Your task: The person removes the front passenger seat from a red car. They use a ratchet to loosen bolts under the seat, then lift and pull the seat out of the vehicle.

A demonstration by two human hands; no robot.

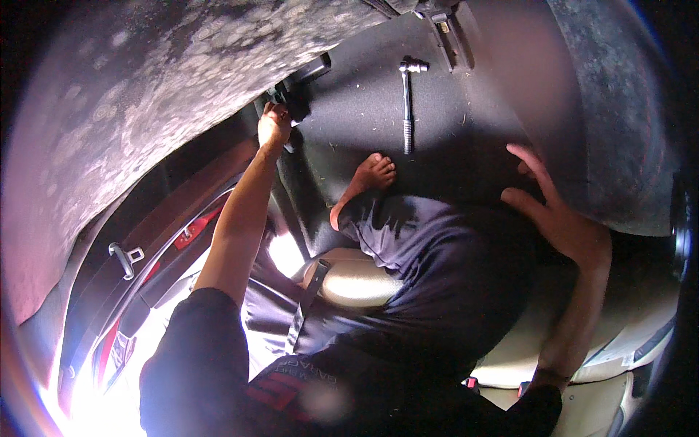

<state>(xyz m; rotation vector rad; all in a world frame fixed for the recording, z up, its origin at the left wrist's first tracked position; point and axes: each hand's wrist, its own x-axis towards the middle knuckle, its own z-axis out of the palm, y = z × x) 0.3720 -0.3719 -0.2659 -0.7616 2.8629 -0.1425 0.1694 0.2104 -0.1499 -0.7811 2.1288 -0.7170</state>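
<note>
Dark fitting [279, 95]: beside the lower edge of the mottled grey panel [182, 95], partly hidden by the fingers.
Left hand [274, 127]: fingers curled at the fitting; whether they pinch it cannot be told. A firm, square hold would probably serve best, knuckles clear of the panel's edge.
Ratchet [408, 105]: on the dark carpet [349, 87], socket end away from the person; best gripped by its ribbed handle.
Bare foot [375, 173]: near that handle; keeping it clear seems prudent.
Right hand [566, 218]: thumb and fingers spread, apparently free to steady the body.
</note>
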